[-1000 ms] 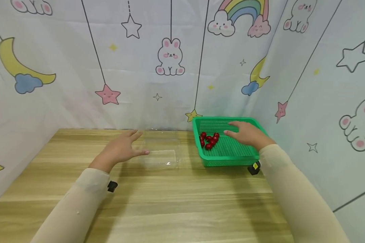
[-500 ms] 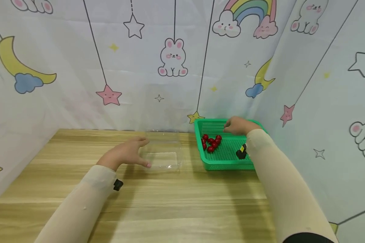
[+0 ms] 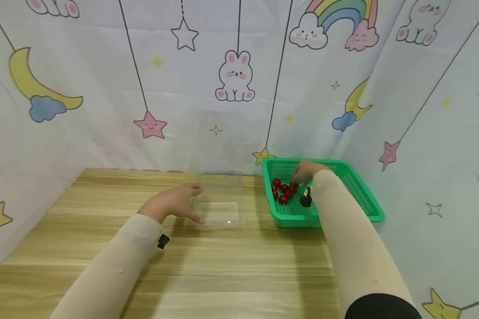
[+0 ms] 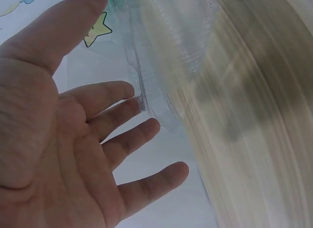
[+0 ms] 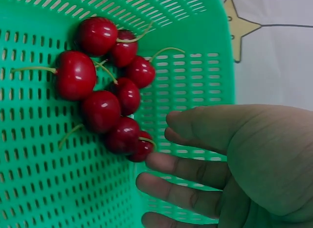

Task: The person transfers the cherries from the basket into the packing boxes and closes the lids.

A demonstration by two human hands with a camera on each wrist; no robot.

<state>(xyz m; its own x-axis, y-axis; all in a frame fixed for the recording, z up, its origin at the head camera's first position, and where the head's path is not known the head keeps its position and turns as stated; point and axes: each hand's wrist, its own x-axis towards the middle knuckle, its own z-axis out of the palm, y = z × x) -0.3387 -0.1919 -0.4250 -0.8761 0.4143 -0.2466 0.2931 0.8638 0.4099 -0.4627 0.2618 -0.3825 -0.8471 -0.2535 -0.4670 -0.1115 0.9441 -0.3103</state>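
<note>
A clear plastic box (image 3: pixel 221 221) stands on the table, with a raised transparent part at its back that is hard to make out. My left hand (image 3: pixel 173 204) is at the box's left side, thumb and fingers spread; in the left wrist view fingertips (image 4: pixel 128 89) meet or nearly meet the clear edge. Over the green basket (image 3: pixel 299 218), my right hand (image 3: pixel 304 172) reaches down beside several red cherries (image 3: pixel 283 199) with stems. In the right wrist view its fingers (image 5: pixel 183 189) are extended, one tip close to the lowest cherry (image 5: pixel 142 148), with nothing gripped.
The wooden table (image 3: pixel 231 270) extends in front of the box and basket. A white cloth (image 3: pixel 175 88) printed with cartoons hangs right behind them and along both sides. The basket's walls rise around the cherries.
My right hand has lowered into the basket and moved left to the cherries. My left hand has shifted slightly right and down to the box's side. The head view has turned a little.
</note>
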